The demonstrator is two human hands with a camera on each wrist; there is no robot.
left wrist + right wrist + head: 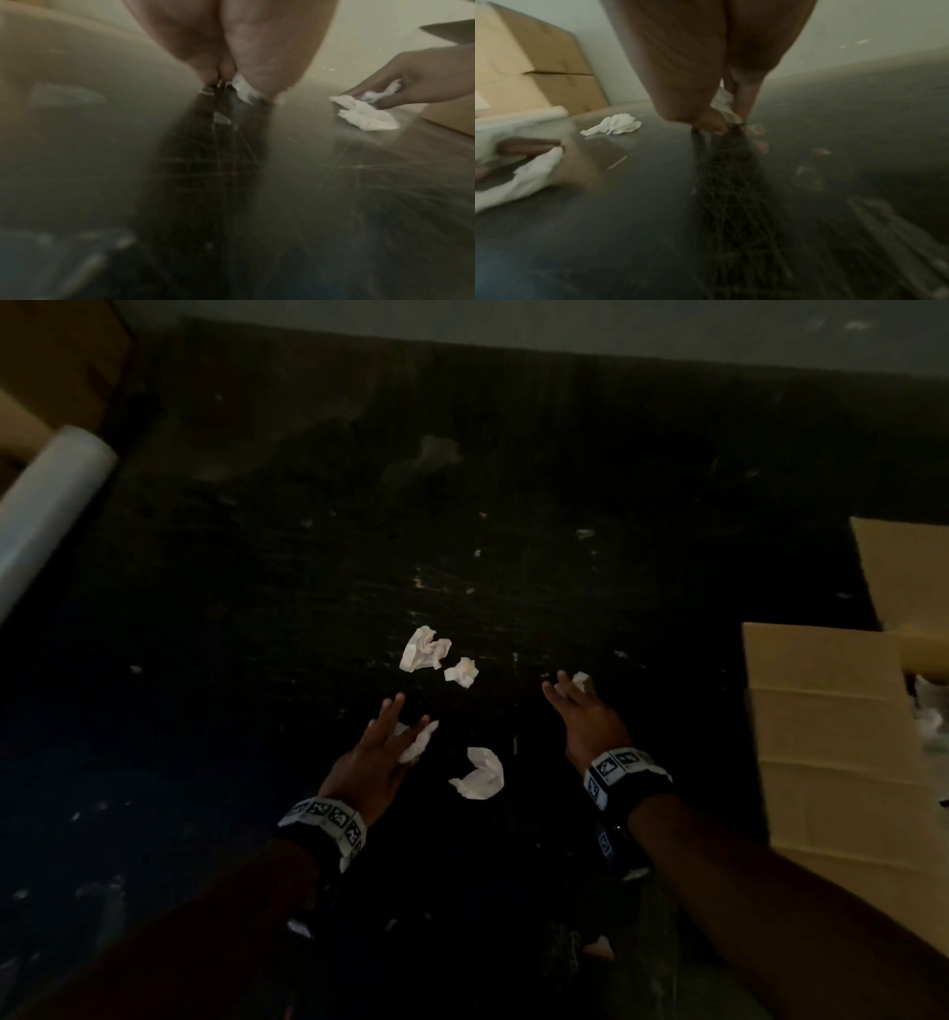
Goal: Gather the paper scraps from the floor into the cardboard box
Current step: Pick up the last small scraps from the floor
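In the head view, both hands reach down to a dark floor (257,608) at lower centre: the left hand (377,752) has its fingers over a white scrap (418,742), and the right hand (590,721) touches a small scrap (581,680) at its fingertips. Three more scraps lie loose: a crumpled pair (425,648) (462,671) above the hands and a curled one (480,774) between the wrists. The cardboard box (821,737) stands at the right edge, with white paper showing inside it (929,711), so some gathering looks done, while at least five pieces remain. A pale roll (46,505) leans at the upper left. In the left wrist view, the left hand's fingers (259,67) pinch a bit of white paper (243,89) near the floor; at the right, the other hand (421,79) closes its fingers on a scrap (385,91), with a larger piece (365,115) lying below it. In the right wrist view, the right hand's fingers (706,119) grip white paper (723,103) at centre; a loose scrap (614,124) lies at the left, before stacked cardboard (539,67).
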